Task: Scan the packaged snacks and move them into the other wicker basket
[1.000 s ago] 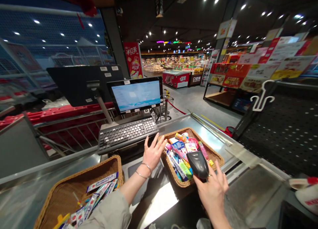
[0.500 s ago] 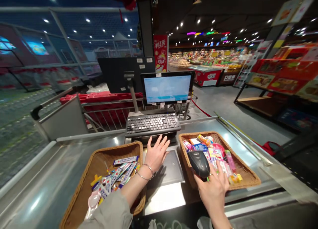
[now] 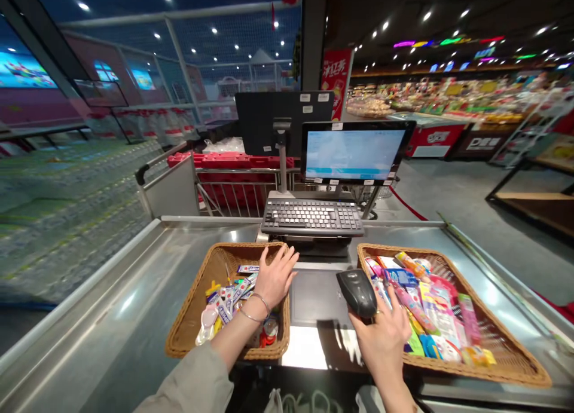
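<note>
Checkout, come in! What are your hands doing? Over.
Right hand grips scanner. Left hand open over left basket. Nothing blocking.

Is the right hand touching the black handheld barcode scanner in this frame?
Touching. The head view shows the right hand wrapped around the lower end of the black handheld barcode scanner, holding it up beside the right wicker basket.

A grey keyboard (image 3: pixel 313 216) sits at twelve o'clock on the steel checkout counter (image 3: pixel 134 293); behind it a lit monitor (image 3: pixel 354 154) faces the viewer, with a second screen's black back (image 3: pixel 278 120) at eleven o'clock; red shopping baskets (image 3: pixel 233 161) are stacked beyond a metal rail; a red banner (image 3: pixel 335 78) hangs at one o'clock; blurred shop shelves (image 3: pixel 448 96) fill two o'clock.
</note>
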`<state>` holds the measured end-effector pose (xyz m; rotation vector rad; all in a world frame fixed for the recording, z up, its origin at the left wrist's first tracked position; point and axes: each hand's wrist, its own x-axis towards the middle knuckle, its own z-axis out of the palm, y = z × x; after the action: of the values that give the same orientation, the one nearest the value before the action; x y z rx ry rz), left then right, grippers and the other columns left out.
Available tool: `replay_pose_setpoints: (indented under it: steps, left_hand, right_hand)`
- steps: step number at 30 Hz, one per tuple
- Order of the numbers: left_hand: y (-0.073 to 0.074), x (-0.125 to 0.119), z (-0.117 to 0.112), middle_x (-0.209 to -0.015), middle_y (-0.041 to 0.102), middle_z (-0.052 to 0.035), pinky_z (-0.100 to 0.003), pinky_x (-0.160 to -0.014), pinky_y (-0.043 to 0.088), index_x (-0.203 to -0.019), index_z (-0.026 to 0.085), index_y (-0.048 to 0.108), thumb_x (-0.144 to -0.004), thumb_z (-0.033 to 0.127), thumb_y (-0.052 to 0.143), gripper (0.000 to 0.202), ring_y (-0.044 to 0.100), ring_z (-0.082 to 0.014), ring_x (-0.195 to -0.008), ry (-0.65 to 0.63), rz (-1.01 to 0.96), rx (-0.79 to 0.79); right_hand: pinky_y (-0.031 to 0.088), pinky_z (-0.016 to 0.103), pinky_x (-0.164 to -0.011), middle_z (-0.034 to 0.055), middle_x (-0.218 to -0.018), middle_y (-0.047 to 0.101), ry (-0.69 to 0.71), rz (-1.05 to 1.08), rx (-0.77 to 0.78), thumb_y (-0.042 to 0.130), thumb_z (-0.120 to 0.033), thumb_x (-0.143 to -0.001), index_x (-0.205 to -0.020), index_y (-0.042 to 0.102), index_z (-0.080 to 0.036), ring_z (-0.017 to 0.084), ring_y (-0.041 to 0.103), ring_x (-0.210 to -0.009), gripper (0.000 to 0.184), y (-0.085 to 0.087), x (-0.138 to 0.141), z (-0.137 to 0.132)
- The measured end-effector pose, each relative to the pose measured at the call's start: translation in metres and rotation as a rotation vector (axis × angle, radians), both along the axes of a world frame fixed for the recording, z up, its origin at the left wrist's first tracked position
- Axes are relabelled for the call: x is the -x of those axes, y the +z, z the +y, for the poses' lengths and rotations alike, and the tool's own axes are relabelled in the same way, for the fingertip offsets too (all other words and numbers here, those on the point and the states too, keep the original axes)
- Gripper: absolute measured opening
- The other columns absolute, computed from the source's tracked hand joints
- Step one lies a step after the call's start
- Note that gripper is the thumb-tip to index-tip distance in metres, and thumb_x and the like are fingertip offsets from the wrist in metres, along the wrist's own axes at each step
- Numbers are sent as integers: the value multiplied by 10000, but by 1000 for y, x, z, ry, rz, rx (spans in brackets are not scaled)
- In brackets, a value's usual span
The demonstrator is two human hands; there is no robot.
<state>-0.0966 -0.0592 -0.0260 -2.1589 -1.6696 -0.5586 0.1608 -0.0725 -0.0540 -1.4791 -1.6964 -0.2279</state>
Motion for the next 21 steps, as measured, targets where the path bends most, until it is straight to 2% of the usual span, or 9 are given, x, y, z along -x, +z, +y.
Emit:
replay_pose_setpoints:
  steps: [6,12,21]
  left_hand:
    - [-7,29,-20,-1415,534,-72,-602,-1162,137,-1330,236,511,-961,255,452,375,434,-239,-1359,91,-34,54]
    - [-19,51,-37,-1383,564,-90,-622,-1156,146,-1297,231,550,-944,231,458,365,469,-250,-1333,167,-95,126]
    - [-37,73,-62,-1371,580,-50,-576,-1180,118,-1281,279,568,-919,253,511,367,482,-226,-1324,221,-98,350]
  right_hand:
    - [317,549,-1028,148,-1220,639,79,-10,16,450,-480,-855,-1044,636,-173,324,445,-1297,405,-4,14,-1]
    - [299,543,-1049,129,-1217,647,145,0,33,482,-443,-833,-1100,634,-166,318,423,-1318,413,-10,26,-2]
    - [282,525,-1055,125,-1215,645,216,19,87,516,-433,-792,-1038,656,-185,312,425,-1314,377,-11,40,-4]
